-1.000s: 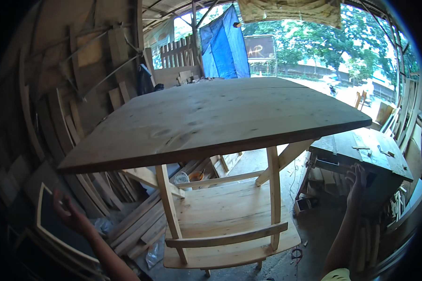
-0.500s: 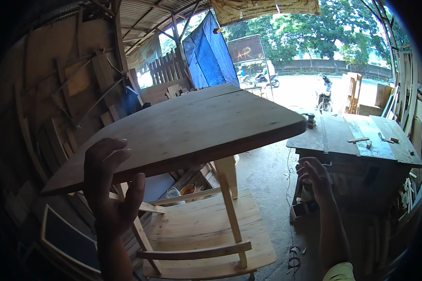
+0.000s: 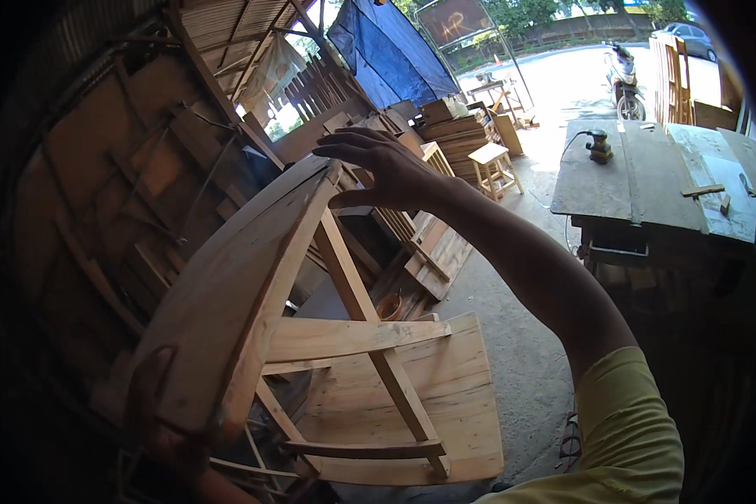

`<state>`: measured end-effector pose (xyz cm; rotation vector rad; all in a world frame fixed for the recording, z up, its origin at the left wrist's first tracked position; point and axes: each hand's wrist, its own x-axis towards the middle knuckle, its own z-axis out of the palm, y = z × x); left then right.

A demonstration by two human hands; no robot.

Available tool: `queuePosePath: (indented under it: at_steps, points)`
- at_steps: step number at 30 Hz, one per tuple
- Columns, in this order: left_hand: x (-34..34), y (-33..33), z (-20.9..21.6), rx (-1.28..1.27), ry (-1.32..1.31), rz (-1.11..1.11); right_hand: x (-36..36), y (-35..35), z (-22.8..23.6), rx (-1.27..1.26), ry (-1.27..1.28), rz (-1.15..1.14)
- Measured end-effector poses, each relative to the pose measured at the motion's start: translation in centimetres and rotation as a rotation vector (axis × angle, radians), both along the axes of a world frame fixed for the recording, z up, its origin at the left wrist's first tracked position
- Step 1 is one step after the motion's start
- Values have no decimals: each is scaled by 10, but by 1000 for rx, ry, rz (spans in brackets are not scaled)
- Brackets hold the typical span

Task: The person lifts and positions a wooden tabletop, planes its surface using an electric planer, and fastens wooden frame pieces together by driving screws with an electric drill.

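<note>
While the right hand (image 3: pixel 388 175) has its fingers (image 3: pixel 354 153) spread at the wooden tabletop's (image 3: pixel 227 281) far corner, the left (image 3: pixel 155 412) sits shadowed at the near one; I can't tell whether either grips. The tabletop slants above a pale wooden frame (image 3: pixel 407 391), left of a surface (image 3: pixel 592 186) carrying a palm sander (image 3: pixel 599 148).

"Where does your view look from?"
"Your head, facing down and forward: over the broad brown wooden panel (image 3: pixel 214 294), close before you, toward the hanging blue plastic tarpaulin (image 3: pixel 391 55), farther off."
</note>
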<state>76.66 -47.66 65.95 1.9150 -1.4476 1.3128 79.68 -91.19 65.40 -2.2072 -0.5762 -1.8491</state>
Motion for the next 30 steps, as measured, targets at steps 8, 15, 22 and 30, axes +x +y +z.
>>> queuePosePath:
  at_steps: [8,15,22,30]
  points:
    - [29,19,-11,10,-149,369,56,-42,1,-128,-101,260]
    - [-11,-20,-17,-235,-151,138,82,-52,13,-200,-114,497]
    - [-119,-240,28,-132,-216,584,104,-58,37,-393,35,439]
    - [-4,-347,41,299,80,1143,122,-68,51,-560,-164,511]
